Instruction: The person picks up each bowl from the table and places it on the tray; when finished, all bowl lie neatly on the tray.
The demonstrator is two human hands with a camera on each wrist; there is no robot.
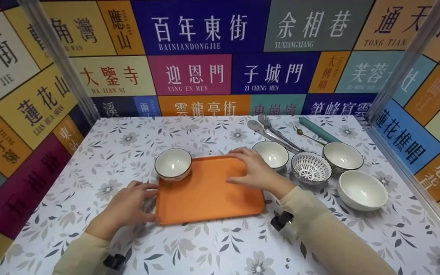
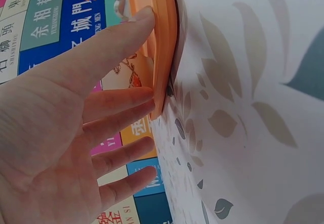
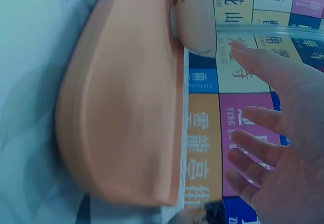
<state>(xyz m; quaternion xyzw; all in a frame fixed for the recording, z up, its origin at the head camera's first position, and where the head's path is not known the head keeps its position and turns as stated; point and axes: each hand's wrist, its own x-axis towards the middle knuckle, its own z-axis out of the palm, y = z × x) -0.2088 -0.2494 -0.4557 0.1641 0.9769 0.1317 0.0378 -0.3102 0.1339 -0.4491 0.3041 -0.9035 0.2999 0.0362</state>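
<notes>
An orange tray (image 1: 212, 194) lies flat in the middle of the table. At its back left corner sits a white bowl (image 1: 173, 165) with a dark rim and a patterned outside. My left hand (image 1: 128, 202) is at the tray's left edge, thumb and fingertips right at the rim; in the left wrist view the thumb (image 2: 121, 37) overlaps the tray's side and the fingers are spread fairly straight. Over the tray's right part hovers my right hand (image 1: 256, 172), fingers and thumb apart with nothing between them. The right wrist view has the hand (image 3: 283, 148) beyond the tray.
To the right stand a dark-rimmed bowl (image 1: 271, 154), a black-patterned bowl (image 1: 311, 168), another rimmed bowl (image 1: 343, 157) and a plain white bowl (image 1: 362, 191). Behind them lie a fork (image 1: 275, 131), a spoon (image 1: 260, 130), a thin gold utensil (image 1: 300, 131) and a green stick (image 1: 319, 130). Printed walls enclose the table.
</notes>
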